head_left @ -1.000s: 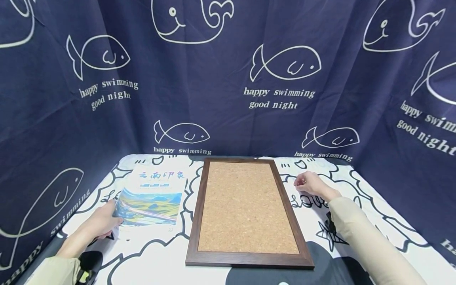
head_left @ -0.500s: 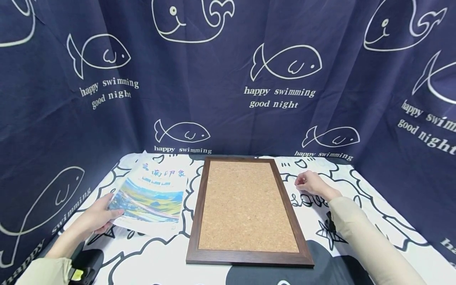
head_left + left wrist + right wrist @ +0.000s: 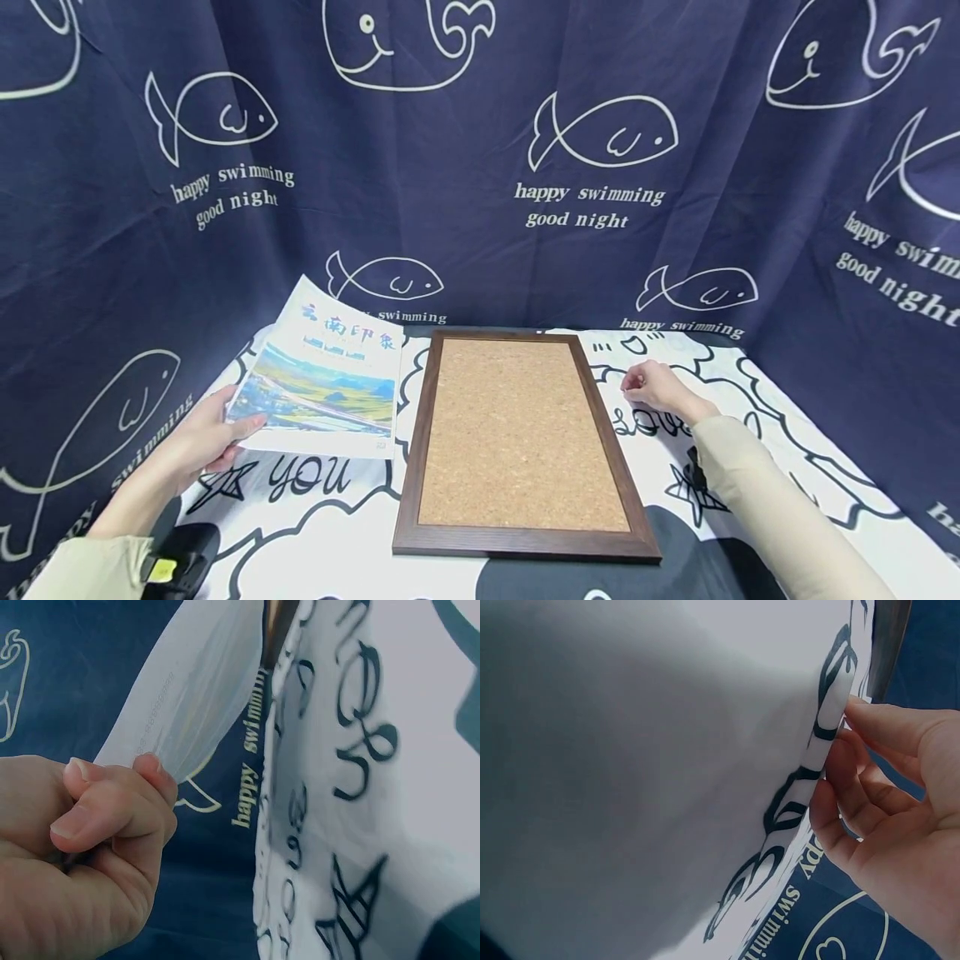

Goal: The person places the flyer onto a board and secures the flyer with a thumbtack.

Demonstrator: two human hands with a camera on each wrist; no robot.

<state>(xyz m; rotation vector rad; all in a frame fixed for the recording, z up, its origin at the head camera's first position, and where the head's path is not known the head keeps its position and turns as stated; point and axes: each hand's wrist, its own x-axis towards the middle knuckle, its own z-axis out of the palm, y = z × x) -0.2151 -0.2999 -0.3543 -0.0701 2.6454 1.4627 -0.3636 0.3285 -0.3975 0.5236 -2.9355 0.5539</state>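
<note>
My left hand (image 3: 201,437) pinches a printed landscape poster (image 3: 330,375) by its left edge, thumb on top of the print. The sheet is raised and tilted, its far corner overlapping the curtain in the head view. From the left wrist view, curled fingers (image 3: 120,802) and the pale back of the sheet (image 3: 169,690) show. My right hand (image 3: 660,390) rests on the tablecloth right of the cork board (image 3: 525,433), fingers loosely bent and nothing visible held. In the right wrist view its fingertips (image 3: 829,791) are right at the cloth surface.
The cork board lies flat mid-table in a dark brown frame (image 3: 525,542), between both hands. A white cloth with black doodles (image 3: 322,550) covers the table. Navy curtains (image 3: 480,192) with fish drawings stand behind and at both sides.
My left hand has lifted the poster off the table; its far edge has risen and the sheet has tilted. The right hand and the cork board have stayed in place.
</note>
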